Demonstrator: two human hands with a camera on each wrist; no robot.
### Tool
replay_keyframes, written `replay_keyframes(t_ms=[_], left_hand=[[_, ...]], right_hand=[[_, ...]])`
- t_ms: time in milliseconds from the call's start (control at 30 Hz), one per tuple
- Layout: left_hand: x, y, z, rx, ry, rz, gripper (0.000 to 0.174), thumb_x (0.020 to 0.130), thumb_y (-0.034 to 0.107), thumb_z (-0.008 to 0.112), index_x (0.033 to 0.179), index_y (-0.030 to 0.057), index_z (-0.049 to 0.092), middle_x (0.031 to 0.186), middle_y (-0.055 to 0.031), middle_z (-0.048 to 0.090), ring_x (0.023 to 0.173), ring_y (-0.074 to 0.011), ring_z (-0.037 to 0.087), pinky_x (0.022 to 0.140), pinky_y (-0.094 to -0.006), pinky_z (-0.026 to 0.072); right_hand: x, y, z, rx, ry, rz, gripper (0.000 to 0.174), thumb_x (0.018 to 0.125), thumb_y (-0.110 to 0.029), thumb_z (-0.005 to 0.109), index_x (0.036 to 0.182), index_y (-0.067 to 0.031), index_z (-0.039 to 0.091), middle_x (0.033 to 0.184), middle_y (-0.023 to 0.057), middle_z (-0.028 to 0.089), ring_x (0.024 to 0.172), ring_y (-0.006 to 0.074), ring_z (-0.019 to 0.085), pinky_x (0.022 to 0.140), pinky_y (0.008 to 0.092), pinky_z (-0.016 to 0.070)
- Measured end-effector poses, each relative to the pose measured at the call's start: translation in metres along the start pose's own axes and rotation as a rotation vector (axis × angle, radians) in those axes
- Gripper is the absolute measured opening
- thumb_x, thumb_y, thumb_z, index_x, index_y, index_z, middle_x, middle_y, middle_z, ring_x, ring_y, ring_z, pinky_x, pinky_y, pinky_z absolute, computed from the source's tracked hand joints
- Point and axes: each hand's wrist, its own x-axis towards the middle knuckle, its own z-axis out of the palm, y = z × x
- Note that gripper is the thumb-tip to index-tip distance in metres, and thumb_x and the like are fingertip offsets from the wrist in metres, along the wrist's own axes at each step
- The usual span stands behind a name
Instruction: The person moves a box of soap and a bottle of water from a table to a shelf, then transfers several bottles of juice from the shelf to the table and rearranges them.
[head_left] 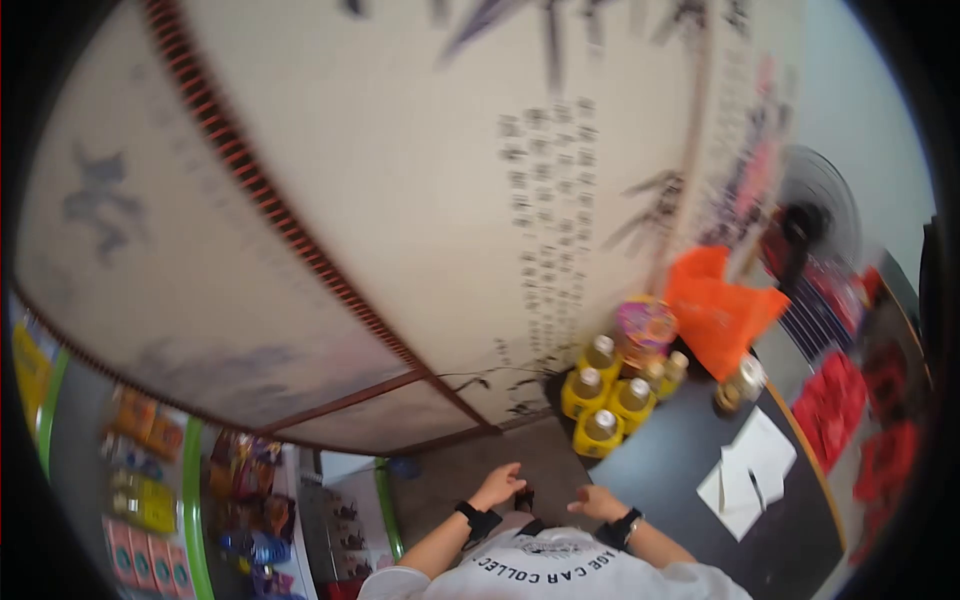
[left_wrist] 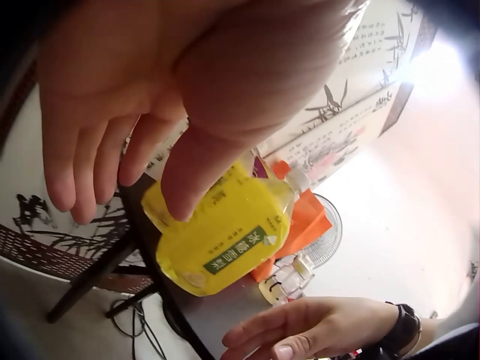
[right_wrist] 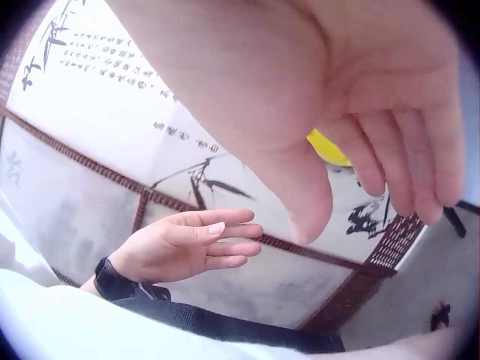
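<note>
Both hands are raised in front of the body and touch nothing. In the head view the left hand (head_left: 498, 486) is at bottom centre, with the right hand (head_left: 598, 503) to its right, beside the dark table (head_left: 660, 500). Yellow-labelled bottles (head_left: 600, 432) stand on the table beyond the right hand. Close up, the left hand (left_wrist: 172, 90) has its fingers extended, a yellow bottle (left_wrist: 225, 240) showing behind the thumb. The right hand (right_wrist: 337, 97) also has extended fingers; a gap separates the two hands.
An orange bag (head_left: 715, 310), a jar (head_left: 740, 385) and white papers with a pen (head_left: 735, 480) are on the table. A fan (head_left: 810, 220) stands behind. Shelves of packaged goods (head_left: 145, 500) are at left, below a painted folding screen (head_left: 400, 200). A cable (left_wrist: 139, 330) lies on the floor.
</note>
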Motion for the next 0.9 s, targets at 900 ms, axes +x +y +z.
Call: replay_keyframes(t_ms=[900], left_hand=[[-0.45,-0.013,-0.204,-0.036,1.453,0.048,0.027,0.084,0.007,0.059,0.111,0.0008,0.059,0.105,-0.0119,0.063,0.092,-0.0191,0.062,0.079,-0.0308,0.0494]], right_hand=[[-0.013,-0.546,0.194,-0.057,-0.667,-1.411,0.036,0.079,-0.018,0.068,0.108,0.001,0.059,0.099,0.0172,0.063,0.09,0.0261,0.063,0.077,0.0331,0.0494]])
